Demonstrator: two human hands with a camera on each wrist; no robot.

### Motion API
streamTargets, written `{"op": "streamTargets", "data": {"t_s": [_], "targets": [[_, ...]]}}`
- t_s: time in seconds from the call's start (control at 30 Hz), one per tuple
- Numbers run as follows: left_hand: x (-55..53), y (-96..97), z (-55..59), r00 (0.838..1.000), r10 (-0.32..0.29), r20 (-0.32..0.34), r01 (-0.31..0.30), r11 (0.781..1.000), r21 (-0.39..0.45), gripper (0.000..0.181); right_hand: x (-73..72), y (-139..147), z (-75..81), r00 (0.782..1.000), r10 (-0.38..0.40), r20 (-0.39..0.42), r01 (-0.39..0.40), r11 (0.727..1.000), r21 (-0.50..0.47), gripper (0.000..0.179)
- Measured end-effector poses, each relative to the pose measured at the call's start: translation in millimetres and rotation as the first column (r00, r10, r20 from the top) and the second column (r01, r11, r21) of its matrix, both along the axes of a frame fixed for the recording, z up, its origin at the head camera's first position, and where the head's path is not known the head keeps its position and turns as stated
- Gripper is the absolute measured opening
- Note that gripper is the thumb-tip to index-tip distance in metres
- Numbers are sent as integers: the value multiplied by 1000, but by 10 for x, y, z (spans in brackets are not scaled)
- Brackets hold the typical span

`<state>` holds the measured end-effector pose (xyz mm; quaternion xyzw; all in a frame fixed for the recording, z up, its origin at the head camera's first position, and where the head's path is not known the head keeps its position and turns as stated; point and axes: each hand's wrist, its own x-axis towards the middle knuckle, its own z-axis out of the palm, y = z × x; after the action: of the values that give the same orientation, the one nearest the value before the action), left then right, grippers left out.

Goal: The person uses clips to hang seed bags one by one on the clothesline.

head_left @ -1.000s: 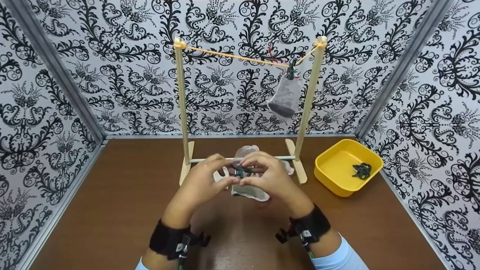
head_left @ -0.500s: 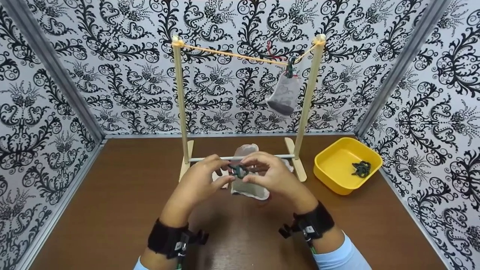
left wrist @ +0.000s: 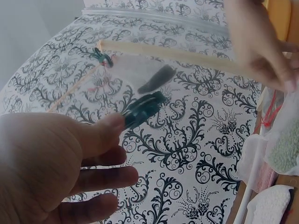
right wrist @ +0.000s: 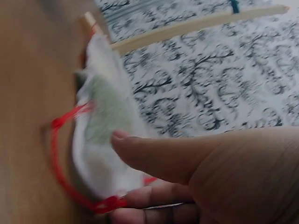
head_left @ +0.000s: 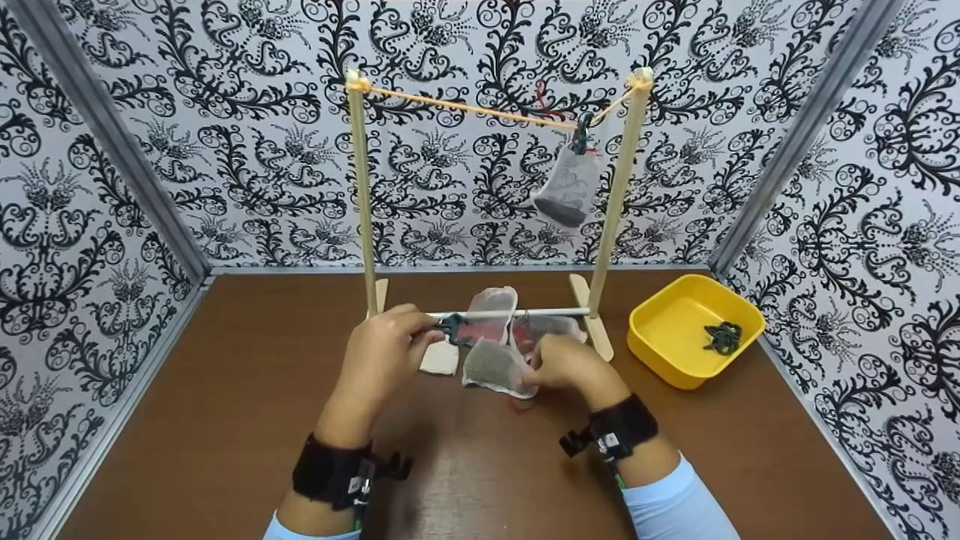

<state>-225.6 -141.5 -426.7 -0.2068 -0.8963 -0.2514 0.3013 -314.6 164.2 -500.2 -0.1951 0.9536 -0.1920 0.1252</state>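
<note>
— Below a sagging orange cord (head_left: 480, 110) strung between two pale wooden posts (head_left: 364, 202), what do you hold?

— With my left hand (head_left: 386, 346), a dark-green plastic clip (head_left: 454, 328), pinched by one end, the lower fingers (left wrist: 107, 179) loosely spread; presumably that keeps the other end clear of my grip. My right hand (head_left: 568, 364) pinches a white mesh pouch of greenish grains (head_left: 489, 366) near its red drawstring (right wrist: 103, 204), likely because that edge is free of filling. The pouch is mid-scene over the brown wooden tabletop (head_left: 225, 390); whether it is fully lifted, I cannot tell.

— And the yellow plastic box (head_left: 679, 326) on your right?

— Dark clips (head_left: 724, 339) lie in it, placed for easy reach, I'd judge.

— What differs from half a second ago?

— Both hands met around the clip then; now they are apart, the right one down at the pouch. Overhead, a dark-filled white mesh pouch (head_left: 564, 187) hangs near the right-hand post, as before.
</note>
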Motion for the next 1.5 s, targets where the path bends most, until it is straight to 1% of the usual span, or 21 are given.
{"op": "streamTargets", "data": {"t_s": [0.07,0.1,0.2,0.33,0.43,0.53,0.6,0.7,0.8,0.9,0.97,1.03,1.1,1.2,1.3,1.43,1.5], "targets": [[-4,-7,-7,1000,15,-27,-15,1000,-4,11,-23,1,-60,1000,-5,10,5,1000,5,49],[-5,-11,-12,999,20,-37,-21,1000,-5,11,-29,0,-81,1000,-10,17,10,1000,-5,48],[-9,-20,-22,998,35,-60,-35,999,-13,13,-34,0,-107,999,-29,39,30,999,-41,38],[-17,-33,-32,996,51,-77,-53,998,-20,15,-37,6,-64,997,-56,53,60,995,-83,23],[-25,-42,-38,995,61,-78,-63,998,-17,14,-35,16,2,996,-69,50,76,988,-137,19],[-29,-53,-39,995,70,-76,-71,997,-11,12,-28,22,80,999,-55,2,54,975,-215,15],[-29,-62,-38,994,73,-76,-74,997,-9,10,-17,15,135,998,-43,-47,28,960,-280,14],[-32,-72,-34,994,83,-75,-84,996,-7,6,22,-15,222,994,-54,-95,13,924,-382,20],[-35,-80,-34,992,98,-75,-98,995,-3,5,73,-59,301,989,-66,-136,-3,892,-453,26],[-41,-86,-42,990,112,-80,-112,994,2,6,102,-97,356,974,-67,-215,-46,876,-481,25],[-46,-85,-53,989,120,-86,-120,993,6,5,104,-108,378,959,-87,-268,-60,867,-495,24],[-53,-76,-60,989,118,-93,-118,993,10,5,98,-97,396,944,-132,-301,-41,861,-507,20],[-62,-63,-63,988,116,-101,-115,993,13,6,92,-69,427,933,-178,-312,-15,848,-530,16],[-72,-52,-60,988,113,-105,-112,994,16,6,90,-28,515,925,-230,-303,20,824,-566,11],[-80,-59,-51,987,120,-105,-118,993,20,5,77,-18,651,925,-234,-298,13,805,-593,8],[-87,-81,-18,984,137,-115,-134,990,35,5,17,-42,872,913,-224,-341,-13,819,-574,6],[-95,-87,18,982,147,-119,-142,989,43,6,-21,-54,1000,906,-229,-357,-9,831,-556,7]]}}
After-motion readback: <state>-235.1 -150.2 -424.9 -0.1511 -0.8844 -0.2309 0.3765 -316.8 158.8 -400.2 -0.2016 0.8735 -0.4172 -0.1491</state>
